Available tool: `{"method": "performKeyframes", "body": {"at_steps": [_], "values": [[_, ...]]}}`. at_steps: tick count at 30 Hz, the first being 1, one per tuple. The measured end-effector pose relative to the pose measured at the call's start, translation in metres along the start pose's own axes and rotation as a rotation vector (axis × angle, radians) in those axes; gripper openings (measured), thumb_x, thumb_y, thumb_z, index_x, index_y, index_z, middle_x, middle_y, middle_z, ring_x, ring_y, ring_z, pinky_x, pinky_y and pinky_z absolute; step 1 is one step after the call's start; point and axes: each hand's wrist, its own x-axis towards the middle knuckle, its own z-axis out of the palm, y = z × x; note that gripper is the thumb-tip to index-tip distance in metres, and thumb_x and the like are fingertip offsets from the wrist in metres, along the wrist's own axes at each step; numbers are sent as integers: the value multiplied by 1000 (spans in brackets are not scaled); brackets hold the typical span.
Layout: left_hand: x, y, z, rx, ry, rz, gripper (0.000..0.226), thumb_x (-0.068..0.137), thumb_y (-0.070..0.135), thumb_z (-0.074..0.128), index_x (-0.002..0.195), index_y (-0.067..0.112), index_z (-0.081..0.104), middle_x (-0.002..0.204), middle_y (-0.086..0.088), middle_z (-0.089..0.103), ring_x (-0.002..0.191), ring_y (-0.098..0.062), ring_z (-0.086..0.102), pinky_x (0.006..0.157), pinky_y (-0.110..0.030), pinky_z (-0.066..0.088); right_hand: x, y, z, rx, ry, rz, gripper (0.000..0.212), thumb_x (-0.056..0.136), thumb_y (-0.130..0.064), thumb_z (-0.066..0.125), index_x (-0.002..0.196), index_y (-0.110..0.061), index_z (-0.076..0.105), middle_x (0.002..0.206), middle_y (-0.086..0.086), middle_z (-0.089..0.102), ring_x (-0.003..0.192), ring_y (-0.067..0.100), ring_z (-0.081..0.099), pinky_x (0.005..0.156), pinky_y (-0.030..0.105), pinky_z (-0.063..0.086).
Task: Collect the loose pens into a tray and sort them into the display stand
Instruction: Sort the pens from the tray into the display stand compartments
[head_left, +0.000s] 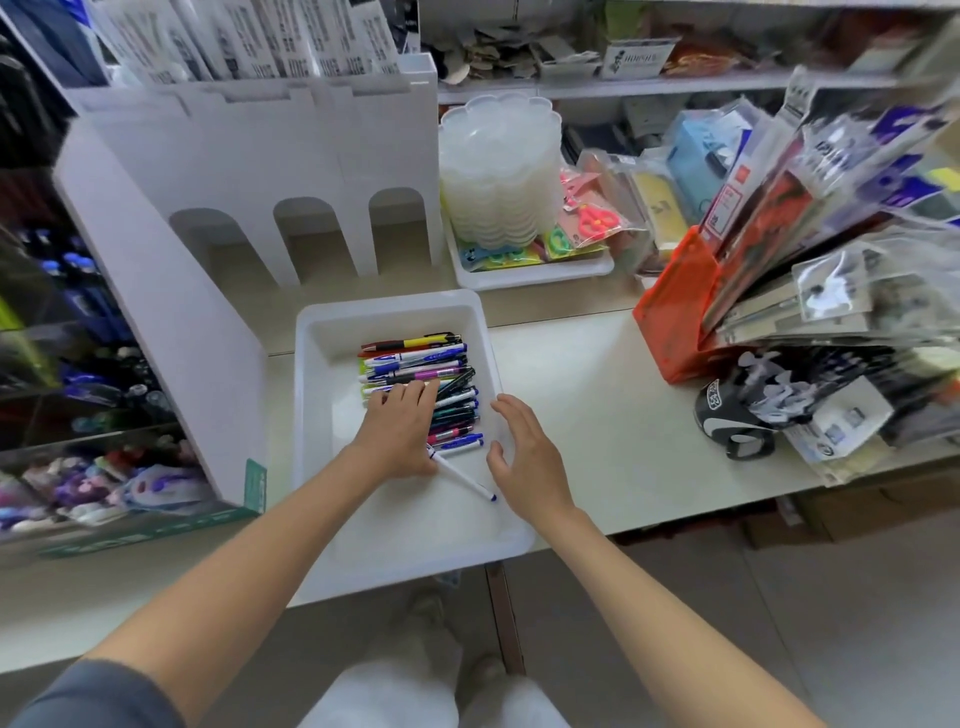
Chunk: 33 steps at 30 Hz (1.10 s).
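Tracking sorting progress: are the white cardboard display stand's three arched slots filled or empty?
Empty: the arched slots show bare insides; the coloured pens lie in the white plastic tray.

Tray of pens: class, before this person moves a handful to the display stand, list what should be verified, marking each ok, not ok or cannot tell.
1. Gathered: the pile of pens lies in a row in the tray: ok.
2. Strays: one white pen lies apart, skew to the pile: not ok.
3. Grip: the left hand rests flat on the pile, gripping nothing: not ok.
4. Free hand: the right hand is open at the tray's right rim: ok.
5. Room: the display stand has three arched slots that look empty: ok.
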Motion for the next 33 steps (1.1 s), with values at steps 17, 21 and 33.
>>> {"method": "performKeyframes", "body": {"at_steps": [17, 21, 33], "values": [[-5, -36, 3, -241, -87, -125, 57, 74, 50, 81, 107, 15, 51, 107, -6, 55, 93, -22, 48, 70, -35, 46, -1, -8, -3, -77, -8, -27, 50, 95, -17, 56, 144, -15, 43, 155, -5, 34, 127, 13, 50, 90, 17, 42], [-9, -36, 0, -362, -40, -96, 47, 80, 50, 75, 111, 22, 55, 106, 1, 64, 92, -21, 56, 74, -36, 52, 0, -8, -2, -84, -7, -26, 51, 95, -18, 58, 144, -16, 43, 155, -6, 33, 128, 13, 48, 90, 18, 43], [-7, -32, -11, -310, -105, -92, 35, 85, 32, 72, 99, 17, 44, 94, -4, 61, 77, -23, 53, 60, -32, 39, 0, -8, 2, -106, 10, -30, 51, 95, -18, 58, 144, -15, 43, 155, -1, 35, 134, 17, 43, 107, 29, 41]]}}
